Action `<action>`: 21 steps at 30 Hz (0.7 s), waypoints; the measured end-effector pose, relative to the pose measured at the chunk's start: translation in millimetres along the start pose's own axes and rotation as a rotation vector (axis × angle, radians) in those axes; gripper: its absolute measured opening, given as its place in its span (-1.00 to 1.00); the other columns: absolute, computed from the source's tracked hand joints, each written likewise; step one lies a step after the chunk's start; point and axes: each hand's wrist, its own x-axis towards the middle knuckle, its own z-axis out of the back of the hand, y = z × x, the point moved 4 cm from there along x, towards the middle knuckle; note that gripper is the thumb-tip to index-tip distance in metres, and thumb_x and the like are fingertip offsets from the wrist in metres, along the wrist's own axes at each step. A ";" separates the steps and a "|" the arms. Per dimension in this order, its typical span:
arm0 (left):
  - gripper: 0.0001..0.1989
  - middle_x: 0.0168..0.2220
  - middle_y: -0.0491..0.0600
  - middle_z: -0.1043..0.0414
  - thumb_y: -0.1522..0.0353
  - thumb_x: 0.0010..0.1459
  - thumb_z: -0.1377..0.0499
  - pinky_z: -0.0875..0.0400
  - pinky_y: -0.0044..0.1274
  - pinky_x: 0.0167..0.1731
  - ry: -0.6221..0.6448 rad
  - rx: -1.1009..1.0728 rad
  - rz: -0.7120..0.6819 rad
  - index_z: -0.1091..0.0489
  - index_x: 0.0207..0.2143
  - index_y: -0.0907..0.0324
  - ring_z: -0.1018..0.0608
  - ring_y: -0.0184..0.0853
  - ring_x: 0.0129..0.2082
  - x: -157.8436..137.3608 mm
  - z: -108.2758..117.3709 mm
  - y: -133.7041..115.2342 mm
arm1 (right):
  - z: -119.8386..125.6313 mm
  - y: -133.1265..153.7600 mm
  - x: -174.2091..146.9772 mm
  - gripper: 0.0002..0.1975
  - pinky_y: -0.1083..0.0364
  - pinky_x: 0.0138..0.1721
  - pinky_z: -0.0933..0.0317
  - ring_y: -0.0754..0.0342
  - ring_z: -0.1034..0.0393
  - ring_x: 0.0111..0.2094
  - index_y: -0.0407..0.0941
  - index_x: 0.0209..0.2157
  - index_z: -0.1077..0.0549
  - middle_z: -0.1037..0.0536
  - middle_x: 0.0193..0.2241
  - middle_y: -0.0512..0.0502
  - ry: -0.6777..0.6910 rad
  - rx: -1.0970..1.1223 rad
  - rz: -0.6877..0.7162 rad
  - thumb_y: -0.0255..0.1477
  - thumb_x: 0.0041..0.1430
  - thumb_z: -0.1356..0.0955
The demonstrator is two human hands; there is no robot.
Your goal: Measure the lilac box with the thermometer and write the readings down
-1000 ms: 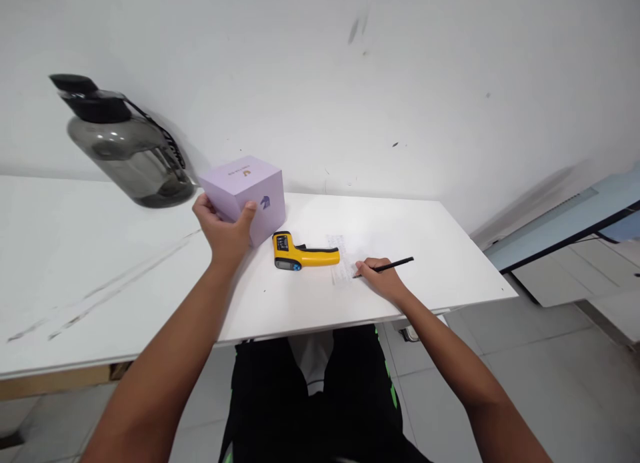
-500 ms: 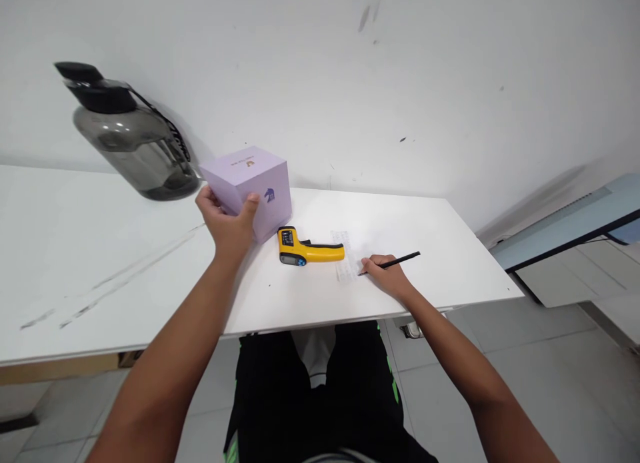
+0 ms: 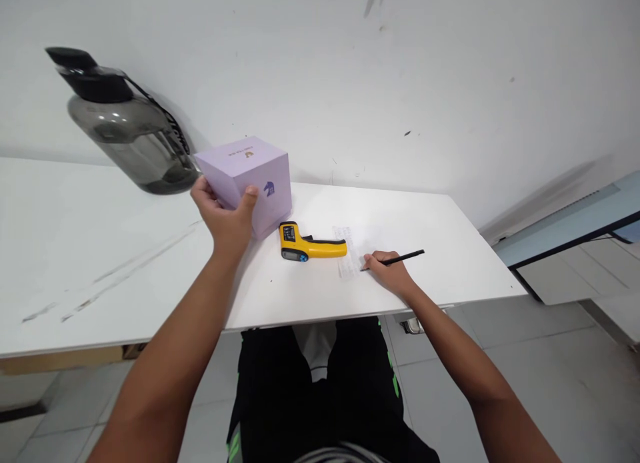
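Observation:
A lilac box (image 3: pixel 273 203) with a dark horse-head mark stands on the white table, and my left hand (image 3: pixel 227 220) grips its near left corner, thumb on the front face. Just right of the box, a yellow and black infrared thermometer (image 3: pixel 320 250) lies on its side. Its handle end reaches a small sheet of paper (image 3: pixel 349 263) covered in faint marks, which I cannot read. My right hand (image 3: pixel 390 273) rests on the table, closed in a writing grip on a black pen (image 3: pixel 407 257). The pen's tip is down at the paper's right edge.
A large grey water bottle (image 3: pixel 135 140) with a black lid stands behind the box on the left. The white table (image 3: pixel 425 216) backs onto a wall (image 3: pixel 320 70). Beyond its right end is a pale blue panel (image 3: pixel 565 216). My legs are under the front edge.
The whole view has shifted slightly, so the things on the table appear a little higher. Both hands keep their holds on the box and the pen.

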 end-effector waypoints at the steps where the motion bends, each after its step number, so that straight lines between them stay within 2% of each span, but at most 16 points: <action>1: -0.18 0.09 0.12 -0.19 0.17 -0.16 -0.44 -0.25 -0.34 0.17 -0.003 0.001 -0.008 -0.10 0.05 0.23 -0.36 -0.26 0.11 0.0 0.4 -0.7 | -0.2 0.1 0.0 -0.65 0.12 -0.48 -0.05 0.10 -0.23 -0.53 -0.11 -0.60 -0.51 -0.37 -0.66 0.01 0.008 0.000 -0.001 -0.22 0.14 -0.31; 14: -0.25 0.04 0.06 -0.26 0.21 -0.11 -0.40 -0.33 -0.40 0.09 -0.063 0.075 -0.019 -0.14 0.06 0.23 -0.39 -0.34 0.02 4.2 6.2 4.2 | 0.1 0.3 0.6 -0.65 0.11 -0.42 -0.13 0.05 -0.34 -0.45 -0.10 -0.58 -0.54 -0.48 -0.59 -0.02 -0.026 0.023 -0.001 -0.22 0.15 -0.31; 21: -0.22 0.01 0.10 -0.27 0.18 -0.15 -0.39 -0.31 -0.40 0.04 -0.093 0.045 -0.088 -0.16 0.05 0.31 -0.39 -0.33 -0.06 7.9 11.8 8.3 | -1.1 1.6 -0.4 -0.66 0.11 -0.38 -0.15 0.06 -0.35 -0.44 -0.10 -0.61 -0.50 -0.49 -0.58 -0.01 -0.035 0.056 0.001 -0.26 0.16 -0.30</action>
